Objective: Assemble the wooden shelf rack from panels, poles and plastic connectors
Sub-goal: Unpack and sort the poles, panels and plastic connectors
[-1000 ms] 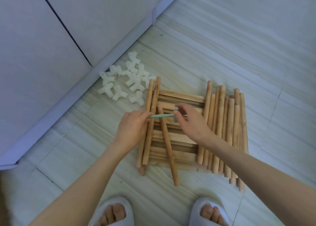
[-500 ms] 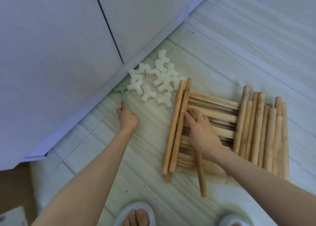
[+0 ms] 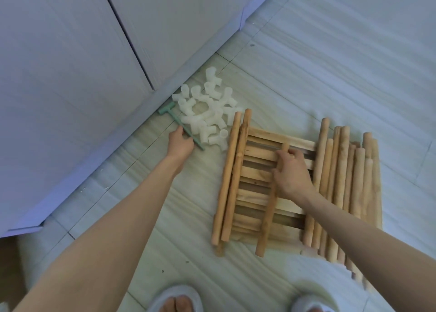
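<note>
Wooden parts lie spread on the floor (image 3: 330, 76) below me. My right hand (image 3: 293, 172) is down on the slatted panels (image 3: 259, 156), its fingers curled round the upper part of a single pole (image 3: 271, 208) that lies across the slats; the pole's free end runs back toward my feet, past the near edge of the panels. Just left of that hand, two more poles (image 3: 230, 177) lie side by side along the panels' left edge. Right of it, a bundle of poles (image 3: 349, 193) lies packed together, touching the panels' right edge.

My left hand (image 3: 180, 144) is well apart from the right one, out to the left near the baseboard. It rests on the shaft of a green T-shaped tool (image 3: 179, 123) lying on the floor; the fingers are folded under the palm, so I cannot tell whether they grip the tool or only touch it. Just beyond and right of this hand sits a heap of white plastic connectors (image 3: 207, 109), touching the tool's shaft. White cabinet doors (image 3: 82, 64) stand beyond the left hand. White slippers (image 3: 177, 300) show at the bottom edge.
</note>
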Demonstrator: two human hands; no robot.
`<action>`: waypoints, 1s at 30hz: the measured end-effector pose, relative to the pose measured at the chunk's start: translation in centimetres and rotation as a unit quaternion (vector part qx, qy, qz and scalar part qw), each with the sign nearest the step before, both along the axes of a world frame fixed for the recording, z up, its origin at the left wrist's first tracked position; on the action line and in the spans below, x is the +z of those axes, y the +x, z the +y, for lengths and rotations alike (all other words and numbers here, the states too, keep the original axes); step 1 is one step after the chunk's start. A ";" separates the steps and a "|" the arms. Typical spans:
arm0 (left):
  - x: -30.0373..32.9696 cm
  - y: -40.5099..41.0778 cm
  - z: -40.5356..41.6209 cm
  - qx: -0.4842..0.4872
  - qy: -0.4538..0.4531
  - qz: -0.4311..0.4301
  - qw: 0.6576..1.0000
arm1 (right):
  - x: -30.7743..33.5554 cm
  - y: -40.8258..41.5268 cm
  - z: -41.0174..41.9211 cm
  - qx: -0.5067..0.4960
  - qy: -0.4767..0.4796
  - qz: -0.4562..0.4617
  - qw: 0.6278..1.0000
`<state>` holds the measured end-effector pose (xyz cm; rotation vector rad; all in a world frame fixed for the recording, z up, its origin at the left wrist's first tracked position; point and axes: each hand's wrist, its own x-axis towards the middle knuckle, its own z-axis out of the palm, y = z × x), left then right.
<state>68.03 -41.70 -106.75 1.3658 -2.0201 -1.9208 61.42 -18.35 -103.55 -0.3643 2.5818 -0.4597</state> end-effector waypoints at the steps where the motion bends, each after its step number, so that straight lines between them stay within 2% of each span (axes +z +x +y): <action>1: 0.2 0.2 0.5 0.005 -0.018 -0.015 1.000 | 0.2 0.0 0.4 -0.003 -0.001 0.004 1.000; 3: 1.1 0.3 1.8 0.049 -0.033 -0.037 0.998 | 0.7 -0.2 1.5 -0.001 -0.010 0.010 1.000; 6: 3.6 -0.6 5.0 0.078 -0.015 0.010 0.997 | 1.7 -0.5 3.4 0.012 -0.048 0.027 0.998; 9: 6.1 -1.9 9.3 -0.016 0.006 0.018 1.000 | 3.1 -1.0 5.8 -0.012 -0.077 0.055 0.995; 13: 6.8 -4.0 14.8 -0.206 0.031 -0.066 0.976 | 4.4 -1.8 10.7 -0.133 -0.089 0.109 0.981; 16: 6.5 -5.0 17.5 -0.245 0.065 -0.117 0.960 | 4.3 -2.0 14.7 -0.249 -0.068 0.069 0.964; 19: 5.6 -4.8 19.6 -0.257 0.070 -0.145 0.953 | 3.4 -1.3 16.8 -0.303 -0.095 -0.007 0.948; 24: 4.1 -4.4 23.4 -0.252 0.103 -0.128 0.954 | 1.4 -0.4 17.7 -0.310 -0.091 -0.043 0.945; 30: 3.4 -4.7 25.2 -0.234 0.097 -0.130 0.959 | 0.9 -0.8 17.9 -0.289 -0.097 -0.098 0.947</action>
